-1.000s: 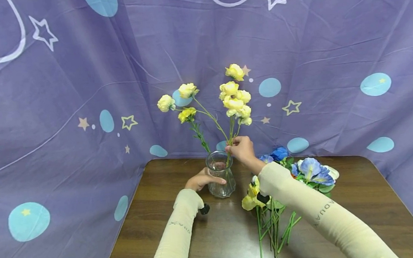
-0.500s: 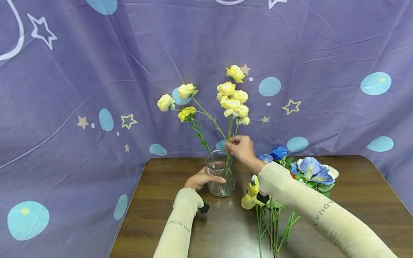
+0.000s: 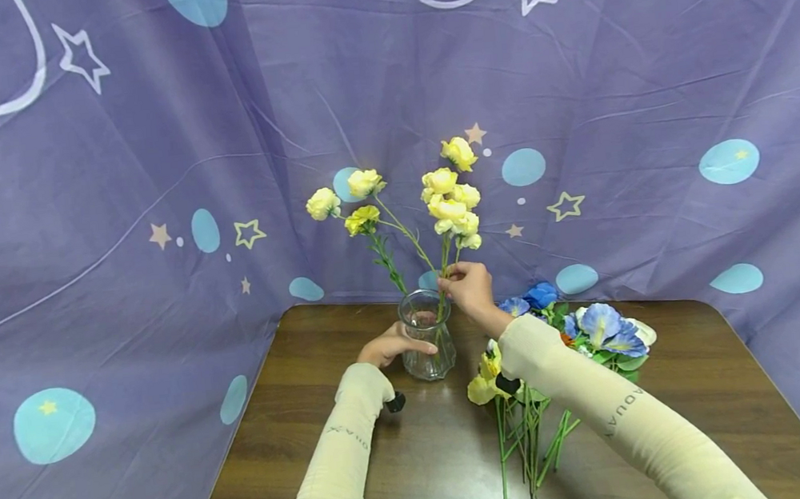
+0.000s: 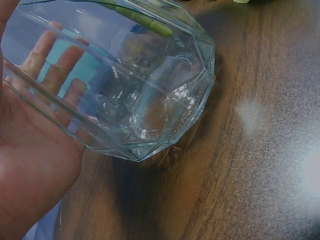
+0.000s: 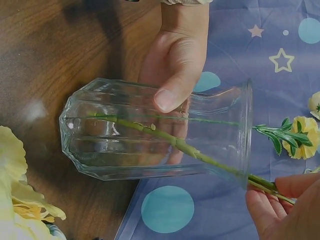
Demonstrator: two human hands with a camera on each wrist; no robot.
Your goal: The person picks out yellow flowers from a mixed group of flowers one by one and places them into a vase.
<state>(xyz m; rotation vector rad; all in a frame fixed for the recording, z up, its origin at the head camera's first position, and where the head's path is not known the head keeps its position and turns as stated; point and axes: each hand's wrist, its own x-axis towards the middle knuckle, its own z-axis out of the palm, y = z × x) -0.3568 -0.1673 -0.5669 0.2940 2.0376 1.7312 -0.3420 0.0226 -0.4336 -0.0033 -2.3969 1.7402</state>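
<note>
My left hand (image 3: 389,345) grips the clear glass vase (image 3: 429,365), thumb in front and fingers behind, on the wooden table. A short-stemmed yellow flower (image 3: 363,220) leans left in the vase. My right hand (image 3: 470,289) pinches the stem of a tall spray of pale yellow blooms (image 3: 448,209) just above the rim. In the right wrist view, the spray's green stem (image 5: 190,150) slants down inside the glass. The left wrist view shows a cut stem end (image 4: 159,27) inside, apart from the vase's faceted base.
Loose flowers lie right of the vase, partly under my right forearm: yellow blooms (image 3: 485,386), blue blooms (image 3: 604,328) and several bare green stems (image 3: 528,454). A purple patterned cloth (image 3: 382,58) hangs behind the wooden table (image 3: 420,456).
The pale yellow spray has sunk lower, its stem further down into the vase, and its main cluster has shifted slightly left. My left hand and the vase have stayed in place.
</note>
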